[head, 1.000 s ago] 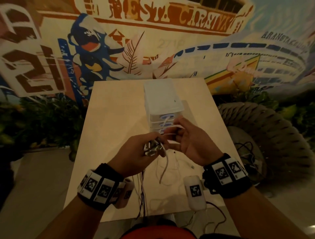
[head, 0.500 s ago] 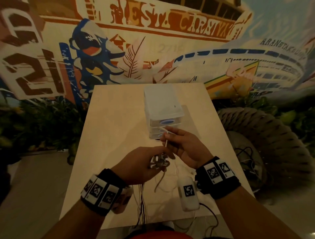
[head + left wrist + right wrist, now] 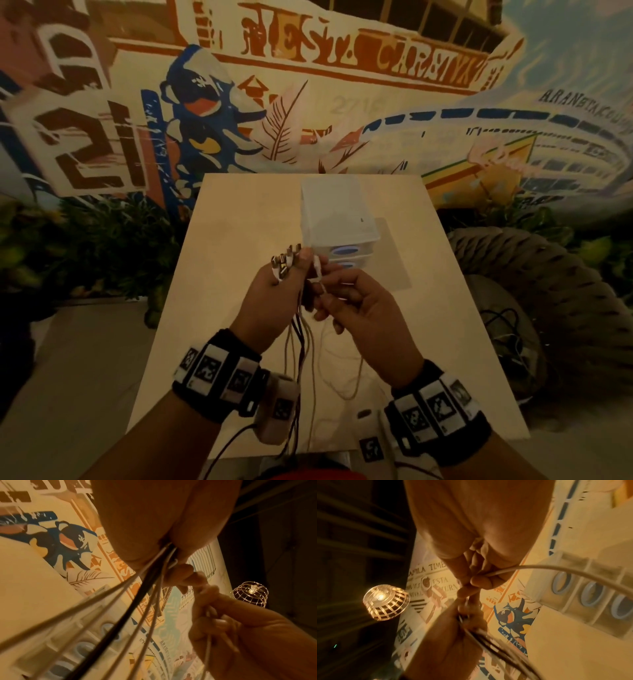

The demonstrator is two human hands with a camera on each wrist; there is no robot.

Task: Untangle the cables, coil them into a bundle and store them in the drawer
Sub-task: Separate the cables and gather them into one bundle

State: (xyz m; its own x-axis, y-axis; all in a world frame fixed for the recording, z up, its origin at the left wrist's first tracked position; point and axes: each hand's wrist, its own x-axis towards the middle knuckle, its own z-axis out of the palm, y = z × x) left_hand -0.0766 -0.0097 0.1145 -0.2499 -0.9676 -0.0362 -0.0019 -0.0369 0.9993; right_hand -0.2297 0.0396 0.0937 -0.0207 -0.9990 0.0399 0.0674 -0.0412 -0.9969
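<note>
- Left hand (image 3: 274, 298) has come up from half a second ago; it grips the gathered cables (image 3: 301, 346), plug ends (image 3: 282, 263) fanned above the fingers, strands hanging to the desk (image 3: 219, 260).
- Right hand (image 3: 363, 308) pinches one white cable (image 3: 539, 568), now drawn beside the bunch — likely the last stray being collected; coiling not begun.
- Drawer unit (image 3: 337, 219) just beyond the hands: drawers closed, contents not visible.

My head camera looked down past my left hand (image 3: 270, 301) and right hand (image 3: 370, 318) at the drawer unit (image 3: 337, 219) beyond them. Each wrist camera looked up close along its palm, both catching the opposite hand and those drawers.
</note>
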